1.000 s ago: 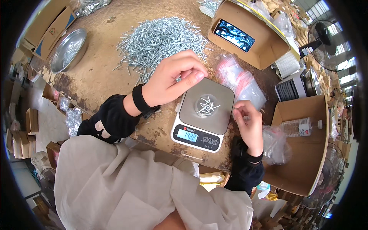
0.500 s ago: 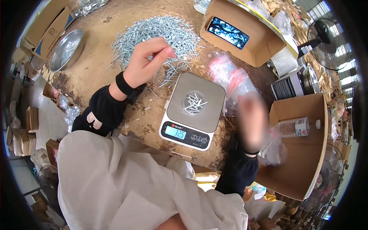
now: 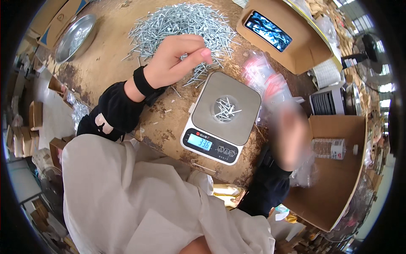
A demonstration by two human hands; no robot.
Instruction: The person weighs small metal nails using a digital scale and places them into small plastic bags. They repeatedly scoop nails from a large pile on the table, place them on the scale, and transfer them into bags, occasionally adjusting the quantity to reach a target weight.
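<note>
My left hand (image 3: 177,61) is closed in a pinch above the near side of a pile of slim silver nail-like fasteners (image 3: 182,21). Whatever its fingertips hold, if anything, is too small to make out. To the right and nearer me stands a digital scale (image 3: 247,120) with a lit display. A small clear round dish (image 3: 219,118) rests on its plate with several fasteners (image 3: 227,110) in it. Motion smears my right hand (image 3: 292,142), so its fingers cannot be read; it is beside clear plastic bags with red edges (image 3: 275,86), right of the scale.
A cardboard box on its side (image 3: 275,55) has a lit phone (image 3: 268,31) leaning inside. At right, an open carton (image 3: 334,194) holds a clear plastic bottle (image 3: 327,148). A metal bowl (image 3: 63,54) stands at far left. A fan (image 3: 366,51) is beyond the table.
The whole view has shifted a little, so the table's things appear farther right and higher. The scale's reading has risen slightly. My left hand stays pinched near the pile; my right remains blurred.
</note>
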